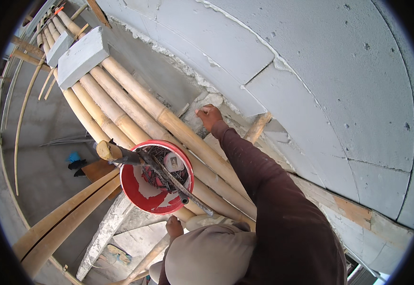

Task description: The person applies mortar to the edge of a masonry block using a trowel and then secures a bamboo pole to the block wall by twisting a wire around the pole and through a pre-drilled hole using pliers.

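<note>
My right hand [210,117] reaches forward to the rough base of the block wall, its fingers curled together; whatever they pinch, if anything, is too small to make out. Below the bucket, my left hand [174,227] is closed, partly hidden by my knee. A red bucket [127,186] stands on the bamboo poles [169,124], between my two arms. Inside it lie many nails [157,156] and a round white container [174,162]. A tool with a wooden handle [108,150], partly wrapped in black, sticks out over the rim. A long flat metal strip [181,188] crosses the bucket's mouth.
Two grey blocks [83,56] rest across the poles at the far left. The grey block wall [311,104] rises along the right. A wooden stub [258,127] juts from its base. Split bamboo lengths [67,221] slope at lower left, above a lower floor.
</note>
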Action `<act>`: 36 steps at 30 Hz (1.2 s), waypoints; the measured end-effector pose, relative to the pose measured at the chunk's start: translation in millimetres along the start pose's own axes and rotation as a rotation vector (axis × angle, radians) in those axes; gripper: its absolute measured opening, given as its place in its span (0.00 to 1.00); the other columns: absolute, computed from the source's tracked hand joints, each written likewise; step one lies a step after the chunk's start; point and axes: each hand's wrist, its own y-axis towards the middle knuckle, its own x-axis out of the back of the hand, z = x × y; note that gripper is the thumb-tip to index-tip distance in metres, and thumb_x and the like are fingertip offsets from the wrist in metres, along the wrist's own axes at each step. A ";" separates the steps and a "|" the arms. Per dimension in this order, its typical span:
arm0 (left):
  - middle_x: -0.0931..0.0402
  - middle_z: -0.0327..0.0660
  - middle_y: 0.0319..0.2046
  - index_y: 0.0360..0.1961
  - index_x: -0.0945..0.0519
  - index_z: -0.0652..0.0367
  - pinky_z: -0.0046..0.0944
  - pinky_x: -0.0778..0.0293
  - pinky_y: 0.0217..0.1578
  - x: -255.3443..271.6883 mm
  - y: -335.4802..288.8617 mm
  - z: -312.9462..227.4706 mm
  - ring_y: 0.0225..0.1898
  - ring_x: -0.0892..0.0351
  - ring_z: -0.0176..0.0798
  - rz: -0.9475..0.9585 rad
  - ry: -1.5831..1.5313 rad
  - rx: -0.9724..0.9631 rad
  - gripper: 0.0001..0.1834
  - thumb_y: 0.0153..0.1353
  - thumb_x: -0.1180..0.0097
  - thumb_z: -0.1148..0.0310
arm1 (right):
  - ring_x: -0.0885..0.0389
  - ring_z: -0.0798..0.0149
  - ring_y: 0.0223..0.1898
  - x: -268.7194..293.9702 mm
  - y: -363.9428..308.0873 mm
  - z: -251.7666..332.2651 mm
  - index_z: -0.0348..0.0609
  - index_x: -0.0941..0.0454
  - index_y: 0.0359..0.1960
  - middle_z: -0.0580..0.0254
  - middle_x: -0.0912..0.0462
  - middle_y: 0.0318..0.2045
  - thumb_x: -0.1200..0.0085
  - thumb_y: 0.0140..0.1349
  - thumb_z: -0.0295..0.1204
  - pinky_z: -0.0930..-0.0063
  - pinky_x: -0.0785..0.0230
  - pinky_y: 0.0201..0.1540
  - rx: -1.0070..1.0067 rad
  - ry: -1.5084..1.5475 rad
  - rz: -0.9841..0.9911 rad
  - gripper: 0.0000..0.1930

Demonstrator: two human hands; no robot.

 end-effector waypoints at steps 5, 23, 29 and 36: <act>0.21 0.49 0.30 0.40 0.26 0.60 0.49 0.28 0.28 -0.2 1.0 10.9 0.29 0.22 0.53 0.034 0.217 -0.087 0.07 0.62 0.52 0.75 | 0.22 0.62 0.25 -54.8 42.3 28.6 0.35 0.24 0.24 0.55 0.21 0.28 0.52 0.69 0.46 0.67 0.28 0.34 -0.482 0.970 -0.036 0.24; 0.24 0.43 0.23 0.39 0.21 0.66 0.40 0.34 0.24 25.1 5.0 -21.0 0.23 0.30 0.35 -0.160 -0.338 0.507 0.18 0.70 0.56 0.60 | 0.20 0.44 0.29 -18.7 59.0 21.2 0.32 0.23 0.31 0.45 0.21 0.22 0.49 0.65 0.44 0.56 0.28 0.36 -0.480 0.191 -0.113 0.21; 0.20 0.43 0.28 0.38 0.21 0.68 0.40 0.29 0.31 43.5 30.6 -30.4 0.29 0.24 0.36 -0.264 -0.617 0.428 0.14 0.67 0.52 0.66 | 0.24 0.54 0.50 0.8 27.3 14.6 0.42 0.23 0.40 0.54 0.22 0.43 0.48 0.60 0.31 0.57 0.31 0.48 -0.099 -0.868 -0.078 0.09; 0.29 0.33 0.19 0.30 0.22 0.64 0.33 0.40 0.22 39.3 22.7 -13.0 0.21 0.36 0.28 -0.279 -0.154 0.021 0.17 0.69 0.54 0.62 | 0.30 0.56 0.60 -23.2 80.6 47.6 0.49 0.22 0.50 0.59 0.24 0.54 0.41 0.57 0.35 0.60 0.36 0.59 0.285 -0.741 0.558 0.18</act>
